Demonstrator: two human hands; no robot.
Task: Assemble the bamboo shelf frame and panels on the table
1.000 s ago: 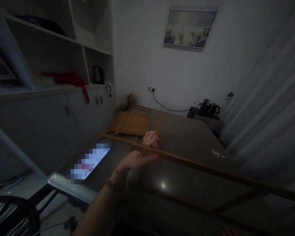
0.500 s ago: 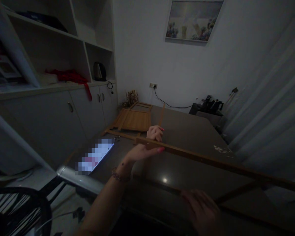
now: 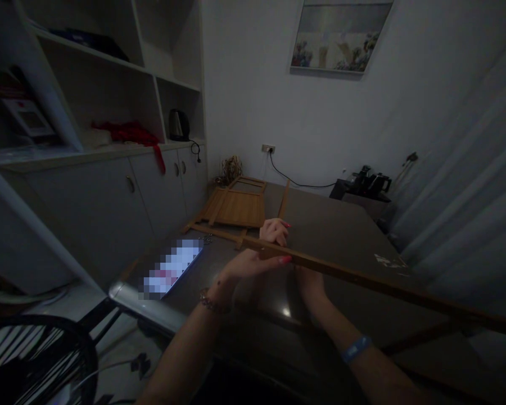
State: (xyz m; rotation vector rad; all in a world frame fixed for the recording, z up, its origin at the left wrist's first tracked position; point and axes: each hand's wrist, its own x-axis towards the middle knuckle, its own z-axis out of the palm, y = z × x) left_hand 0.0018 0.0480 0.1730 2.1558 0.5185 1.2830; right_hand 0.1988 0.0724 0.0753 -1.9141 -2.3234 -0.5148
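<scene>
My left hand is closed around the upper rail of a long wooden frame that slants from mid-picture down to the right over a dark table. My right hand reaches up beneath that rail, just right of the left hand; its fingers are hidden behind the wood. A blue band sits on my right wrist and a bead bracelet on the left. Behind the hands lies a flat wooden slatted panel on the table's far left part.
A lit phone lies on the table's left edge beside keys. White cupboards and shelves line the left wall, with a kettle and red cloth. A black chair stands lower left. Curtains hang right; a side table with a kettle stands by the far wall.
My right hand has come up from the lower edge of the picture to the rail beside my left hand. The view has shifted slightly; the left hand keeps its grip.
</scene>
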